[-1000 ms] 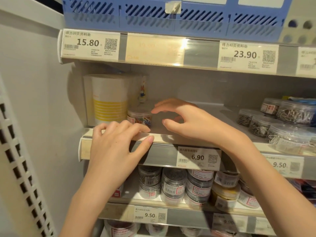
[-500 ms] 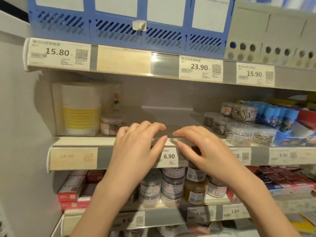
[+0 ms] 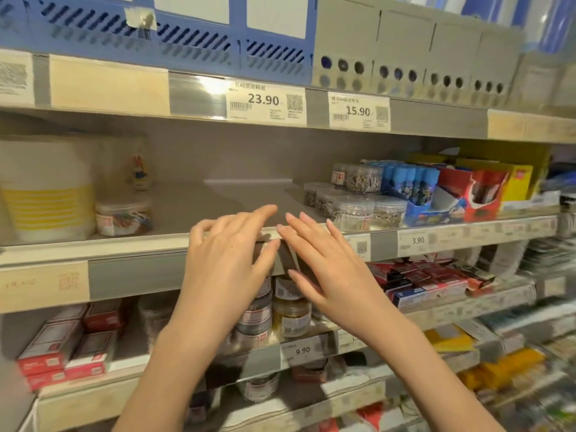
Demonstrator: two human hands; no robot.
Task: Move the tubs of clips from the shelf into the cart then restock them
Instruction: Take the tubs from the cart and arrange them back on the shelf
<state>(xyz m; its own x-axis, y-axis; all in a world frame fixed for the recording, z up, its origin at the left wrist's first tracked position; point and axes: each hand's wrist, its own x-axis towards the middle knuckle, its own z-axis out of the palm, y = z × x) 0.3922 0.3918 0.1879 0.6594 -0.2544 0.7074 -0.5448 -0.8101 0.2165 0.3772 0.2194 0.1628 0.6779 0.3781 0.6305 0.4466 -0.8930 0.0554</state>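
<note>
Both hands sit at the front lip of the middle shelf (image 3: 218,201), side by side and nearly touching at the fingertips. The left hand (image 3: 227,260) and the right hand (image 3: 327,263) both have their fingers spread and relaxed, holding nothing. A lone tub of coloured clips (image 3: 123,215) stands well to the left of the left hand, just beside a white and yellow pack (image 3: 46,198). A cluster of clear clip tubs (image 3: 355,201) stands near the right hand, up and to its right (contents silvery, details blurred).
</note>
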